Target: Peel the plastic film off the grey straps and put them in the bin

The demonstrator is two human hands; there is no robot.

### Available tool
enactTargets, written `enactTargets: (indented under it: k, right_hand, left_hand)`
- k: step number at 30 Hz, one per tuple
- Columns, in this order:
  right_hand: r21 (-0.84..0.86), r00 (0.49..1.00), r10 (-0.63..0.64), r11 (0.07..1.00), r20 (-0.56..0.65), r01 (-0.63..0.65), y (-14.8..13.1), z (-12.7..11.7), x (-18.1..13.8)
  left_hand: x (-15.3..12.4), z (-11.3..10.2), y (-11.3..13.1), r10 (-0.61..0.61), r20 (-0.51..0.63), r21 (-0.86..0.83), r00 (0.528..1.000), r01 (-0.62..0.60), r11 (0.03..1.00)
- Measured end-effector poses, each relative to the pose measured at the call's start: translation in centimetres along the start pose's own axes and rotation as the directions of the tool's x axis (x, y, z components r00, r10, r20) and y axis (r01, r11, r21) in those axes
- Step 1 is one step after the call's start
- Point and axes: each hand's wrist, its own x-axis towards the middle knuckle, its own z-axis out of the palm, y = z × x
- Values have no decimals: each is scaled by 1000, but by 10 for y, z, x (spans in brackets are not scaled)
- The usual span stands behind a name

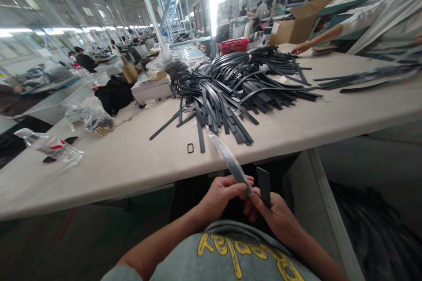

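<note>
Between my two hands, just off the table's front edge, runs a flat dark strap point(233, 164) with a pale, shiny back. My left hand point(227, 191) pinches it between thumb and fingers. The thumb of my right hand point(268, 210) presses on the strap close beside, and a short dark strap end point(263, 185) sticks up from that hand. Whether this end belongs to the same strap I cannot tell. The strap's far end reaches the table near a heap of black straps point(217, 105). A small black rectangular ring point(190, 148) lies left of it.
The pale table point(132, 171) carries a plastic bottle point(54, 145), a bag of small parts point(99, 116), a white box point(151, 90) and a red basket point(234, 45). At the right, another person's hand point(301, 47) reaches over the table near a cardboard box point(293, 28).
</note>
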Motion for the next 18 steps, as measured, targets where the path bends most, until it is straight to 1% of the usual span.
enactTargets:
  k: [1, 2, 3, 4, 5, 6, 7, 8, 9, 10, 11, 12, 13, 14, 15, 16, 17, 18]
  right_hand:
    - [13, 998, -51, 999, 38, 51, -10, 3, 8]
    - [14, 991, -93, 996, 95, 92, -20, 6, 14]
    - [2, 979, -125, 992, 161, 126, -29, 9, 20]
    - [-19, 963, -145, 988, 225, 153, -37, 12, 26]
    - [-45, 946, -154, 984, 285, 174, -43, 16, 31]
    - [-72, 928, -157, 979, 337, 192, -48, 20, 36]
    - [-94, 909, -156, 974, 386, 207, -52, 25, 42]
    - [-112, 890, -150, 969, 431, 218, -54, 31, 47]
    - [-132, 871, -140, 965, 471, 226, -55, 38, 53]
    - [-154, 853, -127, 960, 506, 235, -55, 45, 58]
    - [-176, 834, -113, 954, 539, 243, -54, 52, 63]
    - [-199, 816, -97, 947, 570, 252, -53, 59, 68]
    - [-225, 798, -77, 939, 597, 259, -52, 66, 72]
    - [-255, 782, -54, 930, 621, 266, -52, 71, 75]
    - [-284, 767, -30, 919, 641, 274, -52, 76, 78]
    - [-312, 754, -6, 908, 657, 279, -52, 79, 81]
    - [-339, 744, 18, 898, 667, 282, -53, 81, 83]
    - [-366, 737, 45, 887, 675, 281, -54, 81, 84]
  left_hand:
    - [-2, -6, 14, 76, -28, 19, 997, -75, 997]
    - [-6, -13, 27, 182, -80, 42, 980, -179, 983]
    - [-11, -22, 40, 314, -146, 69, 938, -307, 949]
    - [-18, -31, 51, 451, -216, 101, 866, -440, 892]
    - [-27, -41, 59, 580, -277, 145, 766, -563, 814]
    - [-37, -51, 64, 683, -323, 199, 655, -658, 726]
    - [-49, -60, 65, 758, -355, 259, 547, -722, 642]
    - [-61, -69, 64, 808, -379, 319, 451, -756, 572]
    - [-73, -77, 59, 838, -400, 381, 370, -765, 519]
    - [-84, -85, 53, 854, -423, 436, 304, -757, 486]
    - [-94, -92, 45, 856, -451, 478, 251, -742, 470]
    - [-103, -100, 36, 842, -494, 497, 218, -723, 479]
    - [-110, -108, 27, 804, -556, 478, 210, -710, 517]
    - [-116, -115, 19, 731, -639, 407, 240, -700, 586]
    - [-120, -122, 11, 615, -733, 286, 292, -688, 667]
    - [-124, -129, 4, 463, -811, 125, 358, -667, 735]
    - [-127, -134, -2, 301, -858, -40, 416, -639, 768]
    - [-129, -139, -8, 157, -876, -181, 456, -613, 769]
